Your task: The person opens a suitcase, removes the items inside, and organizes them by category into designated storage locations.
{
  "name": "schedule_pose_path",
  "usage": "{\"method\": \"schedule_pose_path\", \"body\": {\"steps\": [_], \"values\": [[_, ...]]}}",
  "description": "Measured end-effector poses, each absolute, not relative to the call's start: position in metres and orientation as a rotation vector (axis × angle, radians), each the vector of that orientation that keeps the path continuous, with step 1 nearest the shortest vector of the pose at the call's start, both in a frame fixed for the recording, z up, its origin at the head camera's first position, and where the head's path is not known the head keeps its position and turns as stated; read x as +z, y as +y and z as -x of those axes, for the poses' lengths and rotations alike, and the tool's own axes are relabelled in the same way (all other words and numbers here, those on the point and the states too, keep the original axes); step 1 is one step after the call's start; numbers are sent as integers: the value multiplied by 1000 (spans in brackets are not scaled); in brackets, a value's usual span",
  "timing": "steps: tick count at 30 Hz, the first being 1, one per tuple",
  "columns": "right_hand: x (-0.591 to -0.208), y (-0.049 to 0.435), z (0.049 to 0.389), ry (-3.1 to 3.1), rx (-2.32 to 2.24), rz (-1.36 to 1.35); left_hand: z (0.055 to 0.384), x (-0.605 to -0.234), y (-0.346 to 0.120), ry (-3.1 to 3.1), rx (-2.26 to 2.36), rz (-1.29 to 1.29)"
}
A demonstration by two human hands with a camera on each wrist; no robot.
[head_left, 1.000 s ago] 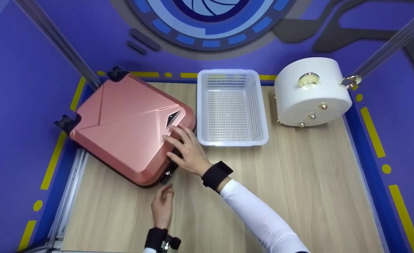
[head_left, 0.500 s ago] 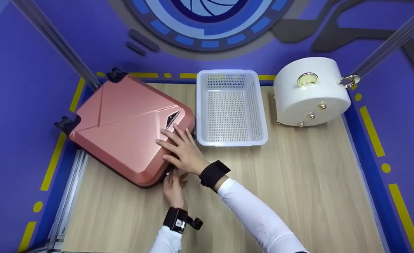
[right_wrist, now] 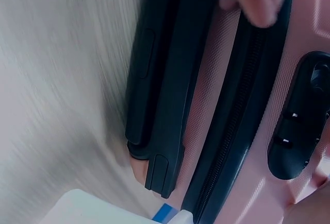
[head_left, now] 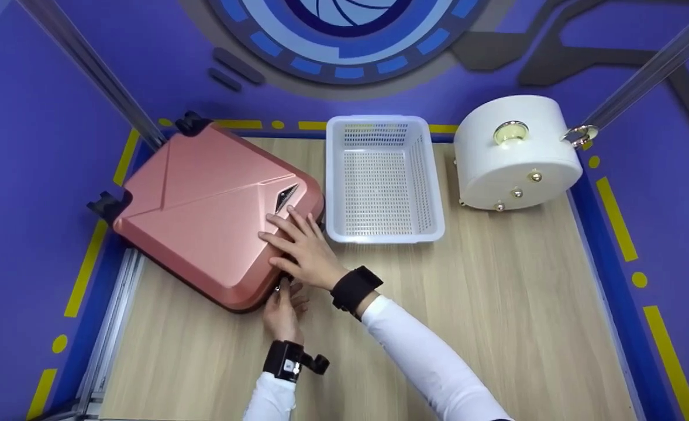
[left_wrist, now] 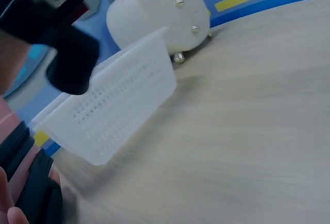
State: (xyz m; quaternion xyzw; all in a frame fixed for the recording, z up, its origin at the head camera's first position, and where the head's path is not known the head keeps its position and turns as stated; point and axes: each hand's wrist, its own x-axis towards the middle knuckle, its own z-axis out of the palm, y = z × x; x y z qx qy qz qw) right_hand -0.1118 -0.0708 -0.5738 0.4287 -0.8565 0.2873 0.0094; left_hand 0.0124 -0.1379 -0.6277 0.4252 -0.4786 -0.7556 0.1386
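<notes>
A pink hard-shell suitcase (head_left: 204,216) lies flat at the left, wheels toward the back left corner. My right hand (head_left: 309,251) rests on its near right edge, fingers spread over the shell. Below it, my left hand (head_left: 283,316) is at the suitcase's side near the front corner, fingers curled, pinching the zipper pull (head_left: 278,287). The right wrist view shows the left fingers (right_wrist: 252,0) at the black zipper (right_wrist: 234,100), between a black handle (right_wrist: 162,90) and a combination lock (right_wrist: 294,121). The left fingertips partly hide the pull.
A white perforated basket (head_left: 336,175) stands just right of the suitcase. Further right, near the back corner, a white rounded case (head_left: 514,152) with metal feet and a ring handle rests on the wooden table (head_left: 496,327). Blue walls enclose the back and sides.
My left hand has come up from below the suitcase to its zipper edge, then shifted slightly left. The right hand has slid a little toward the near edge and settled flatter.
</notes>
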Motion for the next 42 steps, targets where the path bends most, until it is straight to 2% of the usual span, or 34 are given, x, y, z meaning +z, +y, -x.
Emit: {"method": "schedule_pose_path", "body": {"steps": [4, 7, 12, 16, 28, 36, 42], "values": [[-573, -71, 112, -2675, 893, -1348, -14, -629, -142, -1409, -2193, -1236], [-572, -71, 112, -2668, 923, -1343, -20, -632, -147, -1684, -2066, -1158], [-572, -73, 112, -2625, 1045, -1307, -35, -643, -166, -2392, -1340, -782], [-576, -75, 112, -2572, 1163, -1262, -46, -649, -179, -2538, -948, -529], [-584, -75, 119, -2489, 1295, -1260, -80, -651, -209, -2529, -715, -378], [-586, -73, 133, -2449, 1318, -1333, -87, -656, -246, -2532, -446, -165], [-588, -64, 140, -2439, 1357, -1350, -86, -657, -271, -2493, -400, -244]]}}
